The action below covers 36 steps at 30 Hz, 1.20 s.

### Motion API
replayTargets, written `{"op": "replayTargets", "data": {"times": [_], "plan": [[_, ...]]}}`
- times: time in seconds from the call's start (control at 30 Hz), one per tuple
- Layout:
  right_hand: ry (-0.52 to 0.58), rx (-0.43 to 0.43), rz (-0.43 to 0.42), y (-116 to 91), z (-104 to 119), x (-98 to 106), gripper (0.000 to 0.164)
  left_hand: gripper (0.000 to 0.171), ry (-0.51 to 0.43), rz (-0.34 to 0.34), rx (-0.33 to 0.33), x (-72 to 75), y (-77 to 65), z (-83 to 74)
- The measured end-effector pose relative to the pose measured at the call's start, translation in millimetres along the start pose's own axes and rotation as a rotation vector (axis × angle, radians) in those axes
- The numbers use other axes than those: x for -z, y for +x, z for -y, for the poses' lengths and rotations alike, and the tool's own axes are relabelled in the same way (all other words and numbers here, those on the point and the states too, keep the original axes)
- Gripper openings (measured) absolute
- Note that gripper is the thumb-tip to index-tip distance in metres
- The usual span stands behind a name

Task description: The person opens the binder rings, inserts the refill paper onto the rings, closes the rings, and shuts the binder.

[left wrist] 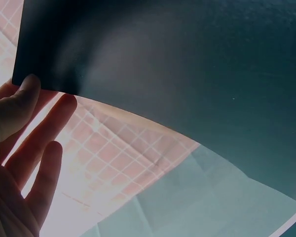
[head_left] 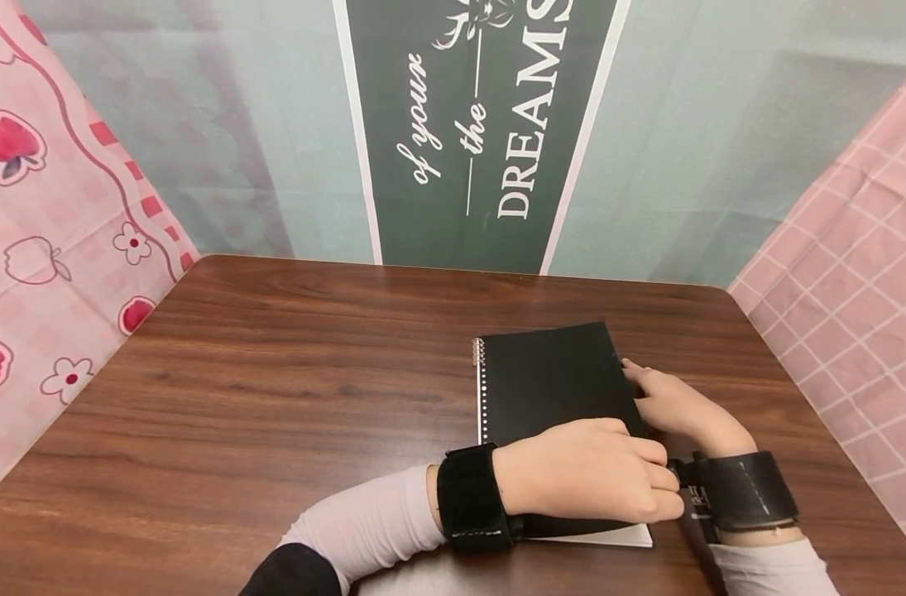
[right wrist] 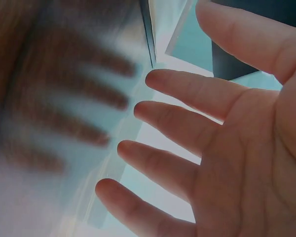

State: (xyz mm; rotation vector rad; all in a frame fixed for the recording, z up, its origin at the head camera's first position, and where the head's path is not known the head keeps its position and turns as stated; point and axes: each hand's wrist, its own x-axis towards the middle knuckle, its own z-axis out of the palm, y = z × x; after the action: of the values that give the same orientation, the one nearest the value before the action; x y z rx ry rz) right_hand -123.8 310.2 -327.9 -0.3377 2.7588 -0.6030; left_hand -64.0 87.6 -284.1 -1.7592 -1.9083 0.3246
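A spiral notebook [head_left: 549, 377] with a black cover lies on the wooden table, right of centre, its coil along the left side. My left hand [head_left: 590, 472] reaches across its lower part. In the left wrist view, thumb and fingers of that hand [left wrist: 19, 148] pinch a corner of the black cover [left wrist: 163, 64], which bends in a curve. White paper [head_left: 616, 536] shows at the notebook's near edge. Along the right edge is my right hand [head_left: 683, 410], its fingertips by the cover. Its fingers [right wrist: 175, 121] appear spread and fairly straight in the right wrist view, gripping nothing.
The brown wood-grain table [head_left: 274, 397] extends left of the notebook. Behind it hangs a pale green cloth [head_left: 668, 182] with a dark lettered panel [head_left: 453, 199]. Pink patterned cloths [head_left: 862, 273] border both sides. Black straps [head_left: 475, 497] circle both wrists.
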Motion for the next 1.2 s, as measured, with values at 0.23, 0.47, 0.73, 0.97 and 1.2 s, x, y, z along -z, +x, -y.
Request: {"op": "replayTargets", "data": {"times": [0.23,0.47,0.73,0.97,1.2], "plan": [[-0.04,-0.018,0.011,0,-7,4,0.06,0.026,-0.038,0.054,-0.013,-2.6,4.8,-3.5],[-0.05,-0.054,0.039,-2,-9,5,0.062,0.024,-0.061,0.116,-0.035,-4.8,8.6,-7.2],[-0.051,-0.082,0.051,-2,-9,8,0.068,0.026,-0.129,0.186,-0.045,-13.9,15.7,-14.4],[-0.051,-0.084,0.059,-1,-11,10,0.069,0.025,-0.228,0.277,-0.055,-22.9,21.3,-21.0],[-0.038,-0.088,0.058,-3,-14,11,0.071,0.025,-0.238,0.323,-0.053,-27.6,25.7,-26.2]]}}
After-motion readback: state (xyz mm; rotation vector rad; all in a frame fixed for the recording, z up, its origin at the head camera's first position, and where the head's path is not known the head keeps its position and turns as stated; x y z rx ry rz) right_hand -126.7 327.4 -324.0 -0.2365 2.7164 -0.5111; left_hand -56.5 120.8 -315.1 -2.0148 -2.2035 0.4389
